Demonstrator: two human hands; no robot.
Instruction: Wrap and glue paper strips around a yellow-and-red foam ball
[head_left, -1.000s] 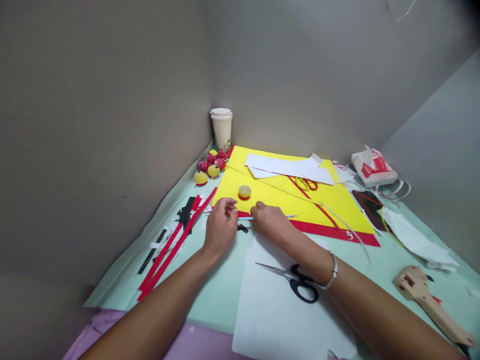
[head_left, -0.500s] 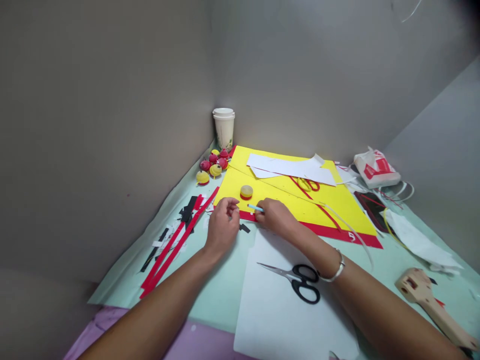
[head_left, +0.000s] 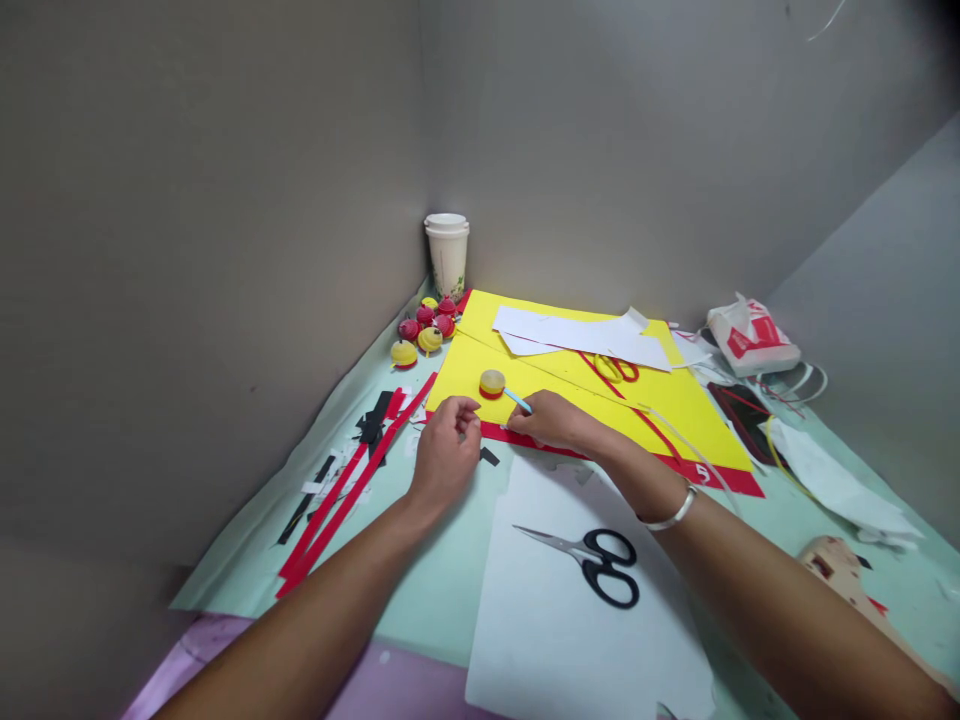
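Observation:
My right hand (head_left: 546, 418) is closed around a slim light-blue stick (head_left: 519, 402). The stick's far end reaches the lower right side of a small round piece (head_left: 492, 383) with a pale top and a yellow and red side. That piece rests on the yellow sheet (head_left: 540, 385). To its lower left, my left hand (head_left: 448, 445) hovers with loosely curled fingers, a gap between thumb and fingertips, and nothing visible in it. Black-handled scissors (head_left: 600, 560) lie on the white sheet (head_left: 555, 640) below my hands.
Red strips (head_left: 352, 490) and black scraps (head_left: 375, 425) lie on the left. Red and yellow round ornaments (head_left: 429, 325) cluster before a lidded white cup (head_left: 448, 258). White paper (head_left: 577, 335) partly covers small scissors (head_left: 616, 368). A tissue pack (head_left: 752, 338) and beige glue gun (head_left: 844, 575) are on the right.
My right hand has shifted slightly up and right, and the blue stick has turned so its end meets the round piece. My left hand stays nearly in place.

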